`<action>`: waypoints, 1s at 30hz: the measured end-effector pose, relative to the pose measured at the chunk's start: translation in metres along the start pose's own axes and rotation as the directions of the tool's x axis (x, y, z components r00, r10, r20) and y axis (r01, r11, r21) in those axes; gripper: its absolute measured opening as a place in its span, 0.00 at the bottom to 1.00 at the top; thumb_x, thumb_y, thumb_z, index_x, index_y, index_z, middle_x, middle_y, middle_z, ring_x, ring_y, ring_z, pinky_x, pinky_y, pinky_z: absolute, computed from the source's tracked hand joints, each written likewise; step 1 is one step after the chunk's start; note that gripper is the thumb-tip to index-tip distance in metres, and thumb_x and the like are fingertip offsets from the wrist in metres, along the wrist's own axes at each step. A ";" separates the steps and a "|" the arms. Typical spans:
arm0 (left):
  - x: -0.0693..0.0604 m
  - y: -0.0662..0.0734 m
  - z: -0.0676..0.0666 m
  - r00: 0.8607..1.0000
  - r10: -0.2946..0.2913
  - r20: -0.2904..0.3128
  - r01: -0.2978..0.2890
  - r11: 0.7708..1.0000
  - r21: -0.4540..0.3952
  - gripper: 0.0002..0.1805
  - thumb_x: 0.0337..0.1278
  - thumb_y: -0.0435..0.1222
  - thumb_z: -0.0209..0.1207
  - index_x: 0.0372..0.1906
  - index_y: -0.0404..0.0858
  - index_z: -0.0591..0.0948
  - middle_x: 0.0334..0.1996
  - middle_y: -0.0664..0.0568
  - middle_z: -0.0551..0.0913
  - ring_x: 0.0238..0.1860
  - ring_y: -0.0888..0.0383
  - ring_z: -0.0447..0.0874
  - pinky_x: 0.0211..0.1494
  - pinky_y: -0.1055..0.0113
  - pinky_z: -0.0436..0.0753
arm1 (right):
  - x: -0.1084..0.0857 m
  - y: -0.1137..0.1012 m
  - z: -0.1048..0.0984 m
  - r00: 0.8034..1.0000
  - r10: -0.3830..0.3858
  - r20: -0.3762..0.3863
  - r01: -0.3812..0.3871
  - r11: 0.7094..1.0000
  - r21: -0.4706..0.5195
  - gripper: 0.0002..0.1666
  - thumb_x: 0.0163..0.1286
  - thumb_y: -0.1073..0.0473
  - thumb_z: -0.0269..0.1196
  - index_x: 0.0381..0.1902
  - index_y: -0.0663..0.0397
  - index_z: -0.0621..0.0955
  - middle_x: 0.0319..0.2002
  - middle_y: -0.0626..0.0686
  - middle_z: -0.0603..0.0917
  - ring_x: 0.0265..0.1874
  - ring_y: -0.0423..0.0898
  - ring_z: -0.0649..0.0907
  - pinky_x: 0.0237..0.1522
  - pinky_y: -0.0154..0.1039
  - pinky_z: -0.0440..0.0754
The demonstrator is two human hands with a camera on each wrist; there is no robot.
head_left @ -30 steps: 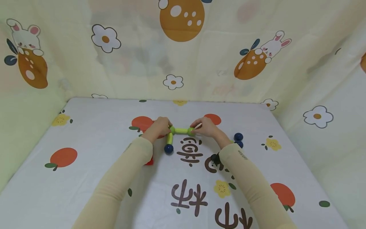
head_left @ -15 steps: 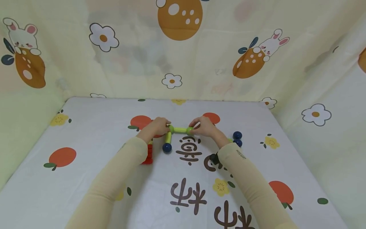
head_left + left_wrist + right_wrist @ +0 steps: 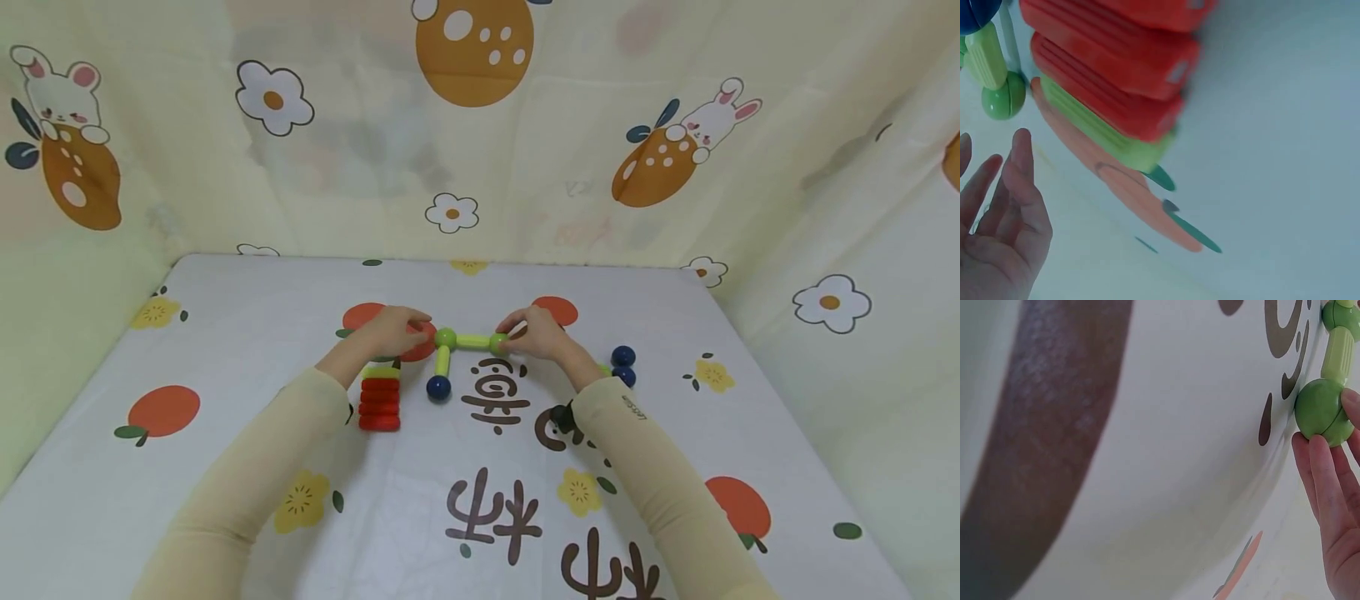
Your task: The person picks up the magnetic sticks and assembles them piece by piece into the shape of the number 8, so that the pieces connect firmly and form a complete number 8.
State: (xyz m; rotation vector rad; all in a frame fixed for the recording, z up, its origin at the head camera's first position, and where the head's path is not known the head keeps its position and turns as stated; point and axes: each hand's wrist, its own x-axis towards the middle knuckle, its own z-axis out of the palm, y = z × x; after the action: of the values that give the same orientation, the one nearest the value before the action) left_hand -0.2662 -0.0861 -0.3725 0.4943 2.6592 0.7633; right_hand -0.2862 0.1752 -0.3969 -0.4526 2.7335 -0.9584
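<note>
Flat on the white cloth lies an L-shaped magnetic-stick build. A light green rod point(image 3: 472, 342) joins two green balls, and a second light green rod point(image 3: 442, 361) runs from the left green ball point(image 3: 446, 338) to a blue ball point(image 3: 438, 387). My right hand point(image 3: 536, 332) pinches the right green ball point(image 3: 498, 343) between thumb and fingers, as the right wrist view confirms at the green ball point(image 3: 1322, 412). Just left of the build, my left hand point(image 3: 392, 331) is apart from it, fingers loosely extended and holding nothing in the left wrist view.
Several red rods point(image 3: 379, 408) lie in a row with a light green rod point(image 3: 381, 373) at its far end, near my left forearm. Two blue balls point(image 3: 623, 356) sit right of my right wrist, a bit of green beside them. A patterned curtain point(image 3: 360, 167) rises behind the table.
My left hand has let go of the left green ball and drawn back leftward, uncovering the row of rods. The right hand stays on its ball.
</note>
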 end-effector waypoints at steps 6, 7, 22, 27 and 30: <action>-0.016 -0.013 -0.005 0.994 0.099 -0.056 -0.098 0.995 0.014 0.22 0.61 0.38 0.53 0.58 0.32 0.73 0.49 0.42 0.78 0.50 0.47 0.73 0.53 0.56 0.73 | -0.001 0.000 0.000 1.000 0.009 -0.004 -0.009 1.000 0.008 0.16 0.52 0.60 0.70 0.40 0.57 0.83 0.37 0.52 0.83 0.38 0.46 0.83 0.42 0.39 0.77; -0.019 -0.016 -0.006 0.992 0.110 -0.063 -0.109 0.994 0.011 0.22 0.61 0.38 0.53 0.57 0.32 0.73 0.48 0.41 0.78 0.49 0.47 0.74 0.52 0.56 0.73 | -0.002 0.000 0.000 1.000 0.010 -0.004 -0.010 1.000 0.008 0.16 0.52 0.60 0.70 0.40 0.57 0.83 0.38 0.52 0.83 0.38 0.47 0.82 0.42 0.39 0.77; -0.052 -0.058 0.003 0.996 0.084 -0.018 -0.083 0.996 0.028 0.15 0.58 0.32 0.55 0.48 0.29 0.77 0.40 0.43 0.80 0.41 0.50 0.77 0.43 0.60 0.77 | -0.001 0.002 0.002 1.000 0.000 -0.006 0.000 1.000 0.030 0.16 0.53 0.59 0.70 0.40 0.56 0.83 0.38 0.52 0.83 0.40 0.48 0.82 0.42 0.40 0.78; -0.056 -0.064 0.004 0.997 0.082 -0.009 -0.081 0.994 0.077 0.15 0.57 0.29 0.53 0.49 0.26 0.77 0.38 0.41 0.80 0.36 0.51 0.76 0.37 0.64 0.77 | 0.000 0.003 0.001 1.000 -0.003 -0.013 0.003 1.000 0.026 0.16 0.53 0.59 0.69 0.41 0.56 0.83 0.38 0.52 0.84 0.41 0.48 0.81 0.43 0.40 0.77; -0.057 -0.065 0.005 0.996 0.085 -0.015 -0.083 0.992 0.092 0.14 0.56 0.28 0.54 0.47 0.27 0.79 0.38 0.41 0.80 0.34 0.53 0.74 0.34 0.66 0.76 | 0.001 0.004 0.002 1.000 -0.004 -0.021 0.005 1.000 0.031 0.16 0.53 0.59 0.69 0.41 0.57 0.83 0.39 0.52 0.84 0.41 0.48 0.81 0.43 0.40 0.77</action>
State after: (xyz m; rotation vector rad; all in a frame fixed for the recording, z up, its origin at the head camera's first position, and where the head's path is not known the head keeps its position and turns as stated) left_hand -0.2293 -0.1593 -0.4007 0.6296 2.7144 0.6757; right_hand -0.2870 0.1767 -0.4006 -0.4462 2.7334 -1.0107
